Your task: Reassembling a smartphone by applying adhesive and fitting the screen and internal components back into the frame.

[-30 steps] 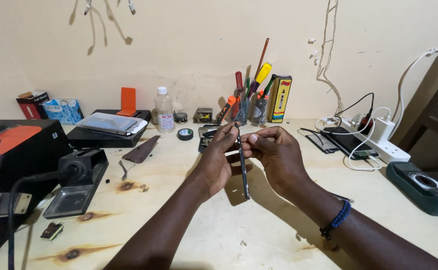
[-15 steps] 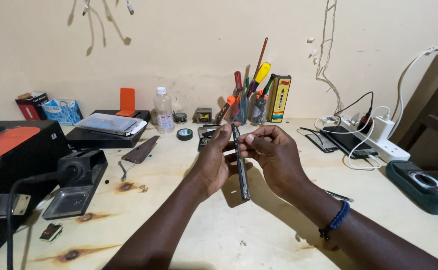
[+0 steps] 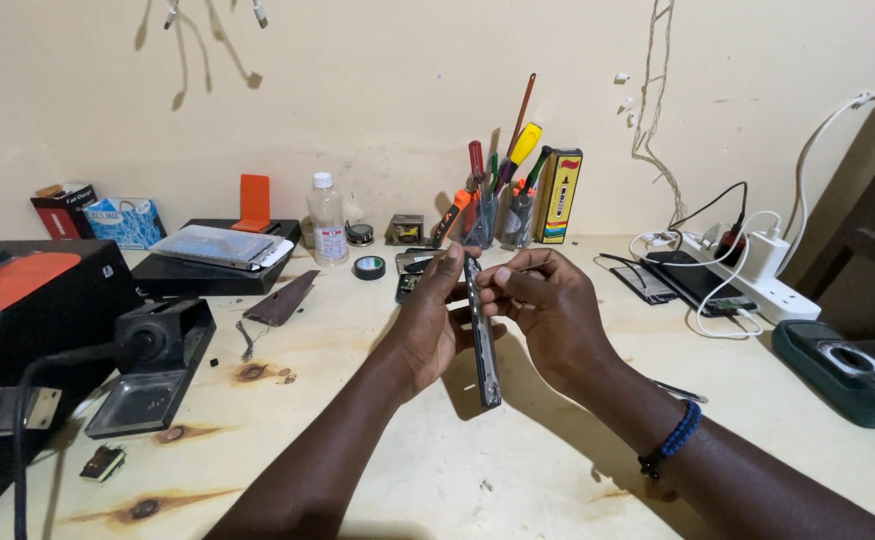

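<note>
I watch one dark phone (image 3: pixel 483 335), edge-on, pinched between two hands above the wooden bench (image 3: pixel 518 470): left hand (image 3: pixel 428 325) grips its side, right hand (image 3: pixel 548 310) clasps its upper edge.

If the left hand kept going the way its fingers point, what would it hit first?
Likely the small dark parts on the table just beyond the left hand and its phone, then the tool cup; depth is unclear.

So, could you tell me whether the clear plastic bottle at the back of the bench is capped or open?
Capped: the clear plastic bottle stands upright by the wall with a white cap on its neck.
</note>
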